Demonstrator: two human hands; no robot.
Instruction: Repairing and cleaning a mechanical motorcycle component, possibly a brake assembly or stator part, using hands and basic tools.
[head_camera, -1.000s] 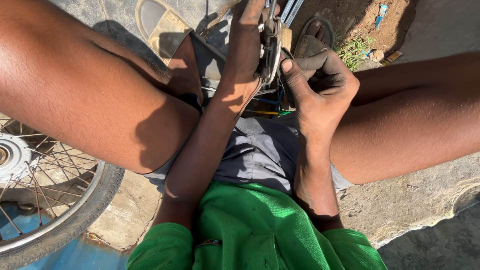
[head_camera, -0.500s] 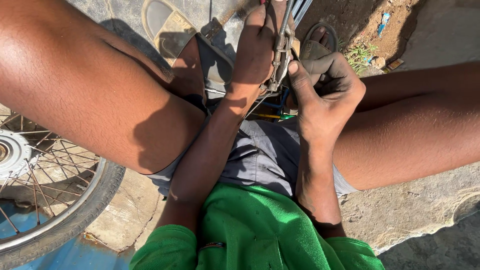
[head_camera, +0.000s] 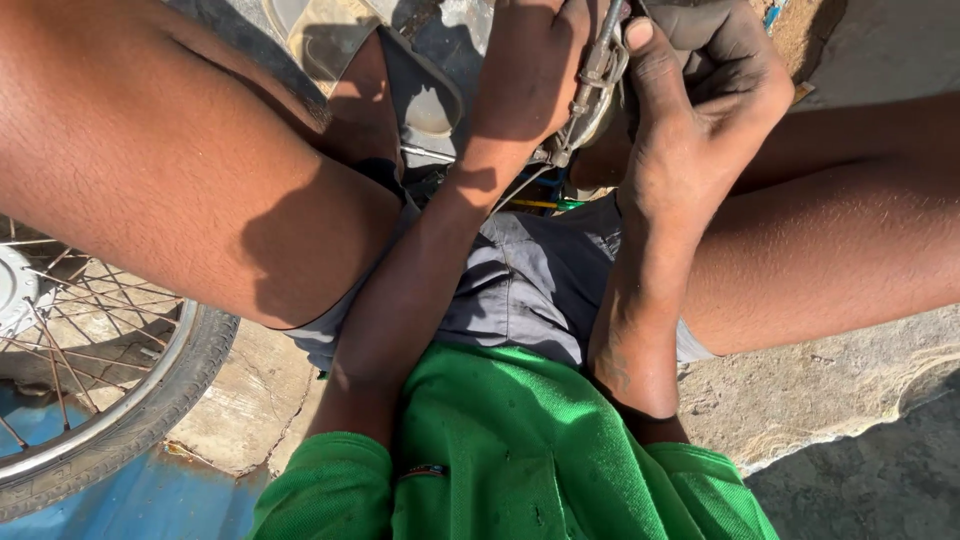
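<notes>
I sit low with my knees spread, looking down past a green shirt (head_camera: 520, 460) and grey shorts (head_camera: 540, 280). At the top edge my left hand (head_camera: 535, 70) is wrapped over a metal bicycle part with a chain-like link (head_camera: 598, 70). Against that part's right side presses my right hand (head_camera: 700, 90), grimy and curled, its thumb lying along the metal. Thin wires or cables (head_camera: 520, 185) run below the part between my legs. Most of the part is hidden by both hands.
A spoked bicycle wheel with a black tyre (head_camera: 120, 420) lies at the lower left over a blue surface (head_camera: 150, 500). A worn sandal (head_camera: 420, 90) sits beyond my left knee. Rough concrete ground (head_camera: 830, 380) lies to the right.
The view has dropped and closed in, so my hands now sit at the top edge. Both hands keep hold of the metal part; the right hand has curled tighter.
</notes>
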